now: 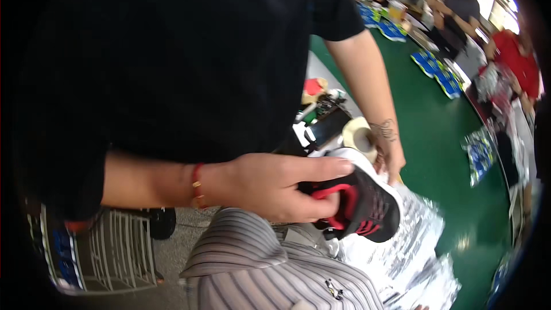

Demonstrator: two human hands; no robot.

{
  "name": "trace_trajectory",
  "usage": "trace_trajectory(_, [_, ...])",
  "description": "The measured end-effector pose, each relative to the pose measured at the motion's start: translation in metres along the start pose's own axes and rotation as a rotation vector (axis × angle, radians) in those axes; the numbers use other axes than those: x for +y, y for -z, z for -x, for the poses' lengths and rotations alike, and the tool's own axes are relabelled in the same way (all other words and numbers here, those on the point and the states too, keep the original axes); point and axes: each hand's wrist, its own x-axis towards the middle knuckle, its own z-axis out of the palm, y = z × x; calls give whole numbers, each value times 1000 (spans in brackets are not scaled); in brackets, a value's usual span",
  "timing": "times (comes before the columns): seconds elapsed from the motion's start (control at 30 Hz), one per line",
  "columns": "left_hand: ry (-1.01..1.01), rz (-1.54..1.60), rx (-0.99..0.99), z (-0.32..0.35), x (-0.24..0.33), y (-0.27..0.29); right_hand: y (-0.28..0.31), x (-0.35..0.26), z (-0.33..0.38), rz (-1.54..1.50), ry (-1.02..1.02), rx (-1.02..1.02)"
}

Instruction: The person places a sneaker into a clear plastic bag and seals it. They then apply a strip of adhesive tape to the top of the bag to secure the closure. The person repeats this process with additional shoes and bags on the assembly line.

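Neither of my hands is clearly in view; a tiny skin-coloured patch touches the lower edge, too small to make out. A co-worker in a black shirt (218, 69) fills the upper left. The co-worker's hand with a red bracelet (275, 186) grips a black shoe (376, 209) with a white sole and red lining, its fingers in the shoe's opening. The co-worker's other hand (391, 158), on a tattooed forearm, is just behind the shoe, its fingers partly hidden. Grey striped cloth (258, 264) takes up the lower middle.
Clear plastic bags (416, 252) lie on the green table (419, 120). A tape roll (360, 138) and a dark flat object (330, 129) are behind the shoe. Blue packs (439, 74) line the far side, where several people stand. A metal cart (120, 252) stands lower left.
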Motion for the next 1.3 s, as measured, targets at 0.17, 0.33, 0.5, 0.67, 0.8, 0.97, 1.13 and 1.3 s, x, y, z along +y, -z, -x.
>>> trace_trajectory(0.17, [-226, 31, -60, 0, -37, 33, 91, -68, 53, -97, -2, 624])
trace_trajectory(0.33, [-565, -310, -68, -32, -44, 40, 167, -195, 116, -711, 543, 333])
trace_trajectory(0.5, [-425, -263, -212, -33, -39, 39, 157, -258, 99, -653, 773, 239])
trace_trajectory(0.67, [-468, -303, -219, -35, -45, 31, 121, -268, 79, -576, 804, 219])
trace_trajectory(0.8, [-506, -366, -195, -31, -47, 24, 115, -270, 77, -439, 754, 191])
trace_trajectory(0.97, [-586, -458, -181, -16, -42, 22, 131, -290, 81, -597, 815, 336])
trace_trajectory(1.13, [-739, -475, -165, -4, -39, 26, 151, -342, 85, -982, 826, 221])
trace_trajectory(1.3, [-482, -280, -151, 0, -37, 28, 161, -386, 69, -1128, 717, 102])
